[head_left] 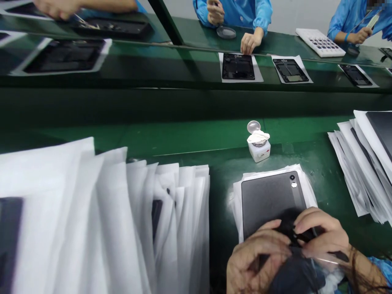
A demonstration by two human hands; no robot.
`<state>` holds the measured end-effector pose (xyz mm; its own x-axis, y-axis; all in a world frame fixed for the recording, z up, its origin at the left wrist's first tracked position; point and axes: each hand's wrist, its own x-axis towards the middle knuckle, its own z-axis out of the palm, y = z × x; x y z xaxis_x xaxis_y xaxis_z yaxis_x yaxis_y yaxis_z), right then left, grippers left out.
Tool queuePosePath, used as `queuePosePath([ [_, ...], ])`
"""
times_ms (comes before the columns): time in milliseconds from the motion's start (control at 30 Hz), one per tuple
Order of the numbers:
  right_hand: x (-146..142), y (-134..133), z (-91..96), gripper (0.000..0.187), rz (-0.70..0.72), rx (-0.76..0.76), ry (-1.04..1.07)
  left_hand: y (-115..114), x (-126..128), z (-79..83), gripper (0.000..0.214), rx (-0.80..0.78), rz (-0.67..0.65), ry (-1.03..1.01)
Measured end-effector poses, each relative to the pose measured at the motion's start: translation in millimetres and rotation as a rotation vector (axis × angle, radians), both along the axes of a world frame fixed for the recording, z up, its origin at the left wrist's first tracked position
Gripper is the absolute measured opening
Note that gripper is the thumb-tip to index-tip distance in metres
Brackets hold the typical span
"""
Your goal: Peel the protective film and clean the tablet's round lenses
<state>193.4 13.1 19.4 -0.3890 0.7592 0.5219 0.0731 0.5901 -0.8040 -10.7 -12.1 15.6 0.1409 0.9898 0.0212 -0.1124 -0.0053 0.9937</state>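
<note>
Nearest the camera, the left hand [255, 261] and the right hand [321, 232] meet over the near edge of a grey tablet back [269, 200]. Both pinch a small black piece [294, 236] between fingertips and thumbs, so each grip is clenched on it; what the piece is cannot be told. Below the hands lies a dark bundle [295, 277], partly wrapped in clear film.

The tablet back lies camera lens up on a small stack of white sheets [241, 192], on the green table [190, 139]. To the left, a broad fan of white paper sleeves [107, 220] overlaps along the table, with dark panels showing between some of them. At the right edge, another pile of white sheets [352, 171] carries a dark panel [381, 128].

Just beyond the tablet back stands a small white bottle [259, 149] with a white wipe draped over its top and its clear lid flipped open.

Further off, a green conveyor strip [183, 65] bears open black devices [238, 66] on white sheets. Across it, people in blue sleeves work; one hand [249, 42] rests at the top edge of a device, and a white tray [320, 42] sits to the right.
</note>
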Motion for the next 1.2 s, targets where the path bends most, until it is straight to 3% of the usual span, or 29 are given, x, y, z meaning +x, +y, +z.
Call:
queuePosePath([
  [167,9,6,0.8,0.013,-0.377,-0.331,0.396,7,0,2.1,0.016,-0.362,0.044,0.015],
  [233,13,14,3.2,0.009,-0.391,-0.463,0.552,7,4,5.8,0.019,-0.444,0.086,-0.005],
  [367,22,24,5.1,0.022,-0.310,-0.606,0.629,10,9,10.7,0.017,-0.478,0.127,0.004],
  [700,45,20,5.2,0.018,0.083,-0.583,0.291,14,-7,-2.4,0.008,-0.273,0.023,0.252],
  [867,44,26,9.5,0.015,0.052,-0.473,0.126,19,-9,-0.3,0.008,-0.231,-0.014,0.352],
  [1200,40,28,16.0,0.014,0.043,-0.433,0.008,13,-5,-5.2,0.012,-0.177,0.046,0.479],
])
